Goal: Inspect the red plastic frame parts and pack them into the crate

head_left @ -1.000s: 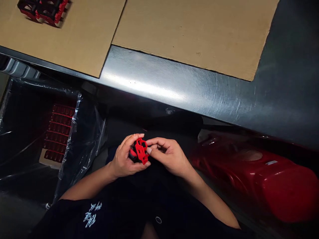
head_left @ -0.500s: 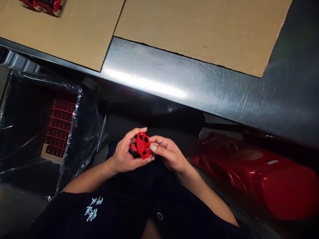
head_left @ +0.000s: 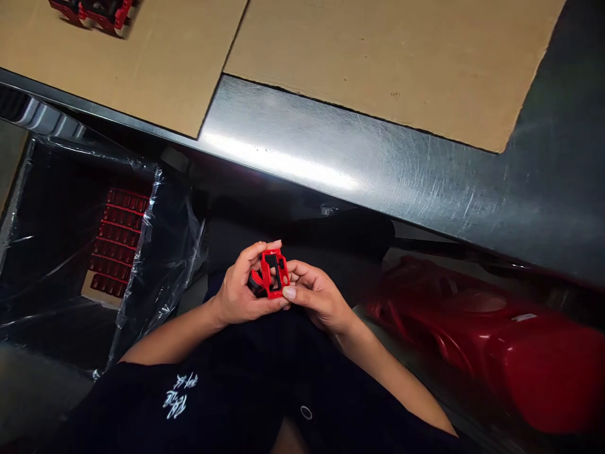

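Observation:
A small red plastic part (head_left: 275, 273) with black openings sits between both hands, above my lap and below the metal table's edge. My left hand (head_left: 242, 290) wraps round its left side, with a darker piece showing under the fingers. My right hand (head_left: 316, 295) pinches the part's right edge, thumb on its lower corner. Both hands are closed on it.
A steel table (head_left: 331, 157) runs across, with cardboard sheets (head_left: 378, 57) on it and a few red and black parts (head_left: 92, 9) at the far left. A plastic-lined box holding rows of red parts (head_left: 116, 243) stands at my left; a large red plastic object (head_left: 496, 334) lies at my right.
The red part has been turned in my hands, so its open frame face now points upward. The hands have shifted slightly up and closer together.

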Demonstrator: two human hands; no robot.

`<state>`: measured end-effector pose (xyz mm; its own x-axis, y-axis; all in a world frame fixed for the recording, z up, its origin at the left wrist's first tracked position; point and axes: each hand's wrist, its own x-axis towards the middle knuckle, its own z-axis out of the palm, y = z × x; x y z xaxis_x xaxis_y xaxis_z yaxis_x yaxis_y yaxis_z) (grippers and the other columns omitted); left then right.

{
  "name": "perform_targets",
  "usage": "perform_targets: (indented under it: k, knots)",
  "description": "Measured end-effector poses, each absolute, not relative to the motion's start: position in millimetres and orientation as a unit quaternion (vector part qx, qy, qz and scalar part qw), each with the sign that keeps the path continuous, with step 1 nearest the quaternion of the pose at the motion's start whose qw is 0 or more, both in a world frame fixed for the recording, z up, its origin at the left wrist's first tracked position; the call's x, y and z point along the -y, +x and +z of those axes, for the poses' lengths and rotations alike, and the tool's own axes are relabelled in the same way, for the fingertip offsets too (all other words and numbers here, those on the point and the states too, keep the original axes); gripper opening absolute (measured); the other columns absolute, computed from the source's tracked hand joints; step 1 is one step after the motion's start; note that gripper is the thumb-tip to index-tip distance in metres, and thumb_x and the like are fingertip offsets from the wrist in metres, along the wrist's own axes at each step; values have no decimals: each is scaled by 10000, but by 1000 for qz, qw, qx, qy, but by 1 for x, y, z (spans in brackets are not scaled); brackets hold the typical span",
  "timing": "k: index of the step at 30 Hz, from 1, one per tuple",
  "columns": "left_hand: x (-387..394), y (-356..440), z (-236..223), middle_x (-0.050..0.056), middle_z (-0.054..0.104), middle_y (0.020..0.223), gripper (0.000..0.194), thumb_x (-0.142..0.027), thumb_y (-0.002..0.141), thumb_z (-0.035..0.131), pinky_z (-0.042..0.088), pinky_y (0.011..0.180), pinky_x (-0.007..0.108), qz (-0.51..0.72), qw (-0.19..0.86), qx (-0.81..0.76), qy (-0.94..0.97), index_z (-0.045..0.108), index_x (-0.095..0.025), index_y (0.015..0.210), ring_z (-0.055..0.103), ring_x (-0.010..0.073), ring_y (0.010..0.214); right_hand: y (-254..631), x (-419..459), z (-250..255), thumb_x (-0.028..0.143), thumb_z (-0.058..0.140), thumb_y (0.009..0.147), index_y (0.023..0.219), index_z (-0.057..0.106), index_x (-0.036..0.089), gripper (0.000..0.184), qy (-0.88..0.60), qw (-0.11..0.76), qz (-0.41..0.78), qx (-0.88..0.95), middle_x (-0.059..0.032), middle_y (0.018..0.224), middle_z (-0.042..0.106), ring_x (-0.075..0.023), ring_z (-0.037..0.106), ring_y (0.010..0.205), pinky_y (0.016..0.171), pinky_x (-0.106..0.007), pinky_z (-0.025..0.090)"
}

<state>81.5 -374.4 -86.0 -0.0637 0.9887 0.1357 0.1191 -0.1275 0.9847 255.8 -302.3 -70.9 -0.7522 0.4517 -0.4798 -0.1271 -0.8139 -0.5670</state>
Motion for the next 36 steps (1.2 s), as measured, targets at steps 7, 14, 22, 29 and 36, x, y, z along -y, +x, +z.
perform_targets:
  k: [7, 14, 22, 29, 36]
  knots:
    - [375, 78, -91, 163, 610, 1407, 915, -353, 779, 844, 569, 1027, 391, 501, 392, -538, 554, 338, -269, 1537, 667, 266, 1224, 255, 306, -66, 290, 909, 732, 1030, 734, 250, 348, -362, 223, 850, 311, -11, 939, 720, -109, 662, 776, 716, -229, 553]
    - [375, 77, -93, 176, 621, 1383, 924, -382, 779, 841, 569, 1022, 408, 487, 369, -556, 563, 330, -257, 1538, 670, 278, 1223, 254, 308, -69, 284, 891, 754, 1053, 682, 248, 367, -345, 224, 863, 292, -13, 930, 736, -131, 701, 809, 730, -253, 579]
    - [374, 78, -93, 208, 612, 1391, 920, -374, 790, 832, 604, 952, 428, 462, 346, -566, 588, 309, -237, 1535, 718, 274, 1127, 250, 310, -67, 310, 867, 778, 1053, 645, 237, 361, -331, 219, 873, 284, -31, 982, 733, -184, 726, 866, 836, -360, 592]
    - [372, 74, -94, 203, 614, 1394, 959, -431, 757, 855, 613, 929, 412, 455, 340, -560, 603, 330, -232, 1536, 720, 278, 1120, 250, 309, -68, 295, 863, 787, 1043, 693, 259, 309, -331, 236, 870, 279, -37, 1091, 713, -178, 707, 913, 813, -326, 592]
    - [368, 61, -93, 178, 629, 1364, 874, -634, 763, 764, 582, 988, 475, 452, 348, -541, 619, 449, -250, 1482, 649, 311, 1228, 255, 304, -71, 344, 877, 758, 1008, 750, 264, 291, -371, 253, 819, 356, -54, 1195, 720, -239, 683, 1068, 996, -422, 542]
